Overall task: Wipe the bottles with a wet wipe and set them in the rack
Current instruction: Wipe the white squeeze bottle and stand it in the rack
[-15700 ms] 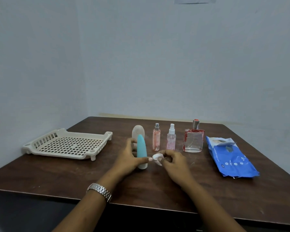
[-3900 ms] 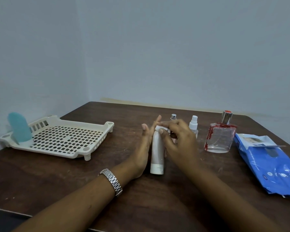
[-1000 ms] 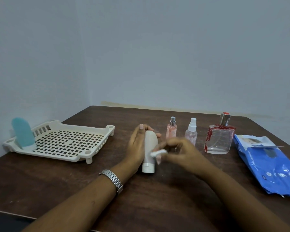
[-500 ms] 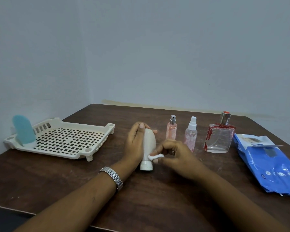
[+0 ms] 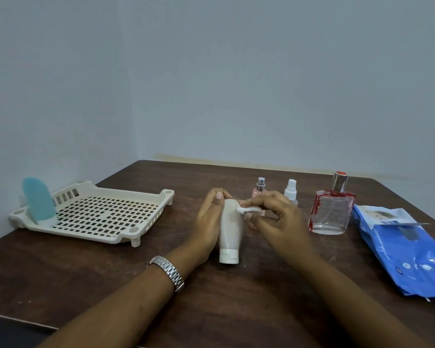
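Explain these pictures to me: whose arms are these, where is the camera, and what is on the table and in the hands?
No machine here: a person works with bare hands. The one camera sits on their head, looking forward and down, so the arms reach in from below. The left hand, wristwatch on its wrist, holds a white bottle cap down on the brown table. The right hand pinches a wadded wet wipe against the bottle's upper part. At the left sits a cream rack with a teal bottle upright at its left end. Behind the hands stand a pink spray bottle, a clear spray bottle and a square glass perfume bottle; a blue wipes pack lies at the right.
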The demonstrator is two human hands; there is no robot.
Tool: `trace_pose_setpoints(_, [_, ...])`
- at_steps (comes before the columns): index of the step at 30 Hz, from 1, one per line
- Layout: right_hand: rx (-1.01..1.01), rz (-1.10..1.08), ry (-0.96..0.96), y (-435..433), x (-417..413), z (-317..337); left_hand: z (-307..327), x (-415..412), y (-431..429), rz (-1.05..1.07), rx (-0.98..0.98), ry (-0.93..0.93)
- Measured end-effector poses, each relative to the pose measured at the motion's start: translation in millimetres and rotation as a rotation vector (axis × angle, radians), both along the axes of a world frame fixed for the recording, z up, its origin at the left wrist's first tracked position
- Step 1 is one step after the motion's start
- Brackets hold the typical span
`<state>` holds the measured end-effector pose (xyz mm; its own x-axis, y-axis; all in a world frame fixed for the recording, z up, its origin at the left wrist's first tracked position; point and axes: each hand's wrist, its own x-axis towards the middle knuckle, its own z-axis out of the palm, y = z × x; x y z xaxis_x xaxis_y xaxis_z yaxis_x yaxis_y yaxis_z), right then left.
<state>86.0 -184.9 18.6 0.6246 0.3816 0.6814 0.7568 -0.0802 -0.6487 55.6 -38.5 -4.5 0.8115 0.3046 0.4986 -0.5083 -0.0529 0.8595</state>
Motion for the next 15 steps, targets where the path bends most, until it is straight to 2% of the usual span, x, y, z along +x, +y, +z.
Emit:
trace_pose_setpoints(6, [0.058,-0.06,-0.103,14.4,2.3,-3.0,-4.3,3.7,0.0,-0.022,0.012,-0.007])
trace_pose_setpoints(15, [0.058,-0.07,-0.018,15.4,6.4,-4.7,-9.5,10.0,2.0,0.15,0.158,-0.085])
